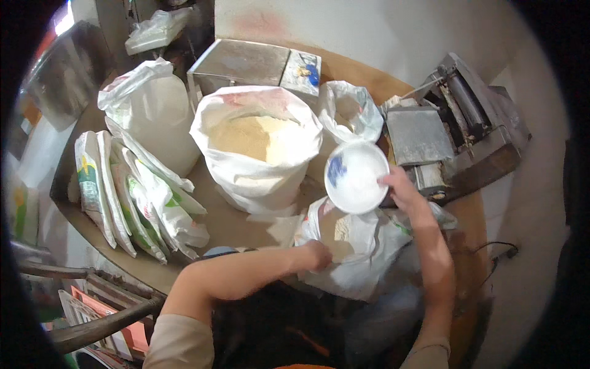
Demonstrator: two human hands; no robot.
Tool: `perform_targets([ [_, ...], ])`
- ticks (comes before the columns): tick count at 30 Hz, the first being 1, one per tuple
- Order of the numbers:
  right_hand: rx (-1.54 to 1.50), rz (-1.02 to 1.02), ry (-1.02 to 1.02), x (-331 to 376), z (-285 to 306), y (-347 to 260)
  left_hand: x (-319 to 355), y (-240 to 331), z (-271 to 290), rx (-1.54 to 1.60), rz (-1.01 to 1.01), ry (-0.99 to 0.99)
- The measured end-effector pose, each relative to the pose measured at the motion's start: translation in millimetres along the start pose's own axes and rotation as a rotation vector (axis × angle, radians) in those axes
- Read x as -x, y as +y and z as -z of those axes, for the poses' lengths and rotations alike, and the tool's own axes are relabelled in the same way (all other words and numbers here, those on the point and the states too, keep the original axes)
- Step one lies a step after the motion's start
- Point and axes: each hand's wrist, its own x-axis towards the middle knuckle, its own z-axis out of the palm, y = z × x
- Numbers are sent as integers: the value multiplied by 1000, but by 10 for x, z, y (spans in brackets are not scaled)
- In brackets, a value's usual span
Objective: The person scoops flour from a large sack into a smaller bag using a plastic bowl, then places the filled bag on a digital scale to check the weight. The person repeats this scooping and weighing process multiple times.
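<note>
My right hand (pixel 402 187) grips the right rim of a white bowl (pixel 359 184) with a blue patch on its left side. The bowl is held above the far edge of a white plastic bag (pixel 375 261). Pale powder (pixel 342 229) shows inside that bag's mouth. At the bag's near left edge, my left hand (pixel 318 255) is closed on the plastic; its fingertips are partly hidden. Beyond them stands a large open white sack (pixel 255 181), filled with tan and pale yellow powder (pixel 246 138).
A smaller open bag (pixel 350 114) stands behind the bowl. Right of it is a metal roller machine (pixel 470 123). Folded sacks (pixel 132 197) and a full white sack (pixel 150 117) are at left, with a metal box (pixel 243 61) at the back. A wooden chair (pixel 104 320) stands lower left.
</note>
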Motion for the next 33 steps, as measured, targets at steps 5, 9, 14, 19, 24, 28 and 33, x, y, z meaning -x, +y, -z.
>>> perform_targets([
  [5,428,407,-42,-1089,-852,-765,57,13,71,-13,-52,150],
  [9,880,650,-53,-2041,-1557,-416,-19,175,589,0,100,-161],
  [14,1363,847,-276,-2195,-2538,-307,5,84,371,-33,149,-168],
  [19,1452,761,-341,-2805,-2289,480,-174,105,155,-2,256,-106],
  [24,1439,595,-509,-2519,-2223,570,-107,155,107,-81,215,-85],
  [28,1406,366,-504,-2549,-2266,209,-103,66,258,-21,246,-133],
  [33,1249,49,-353,-2711,-2098,302,26,152,472,13,309,-152],
])
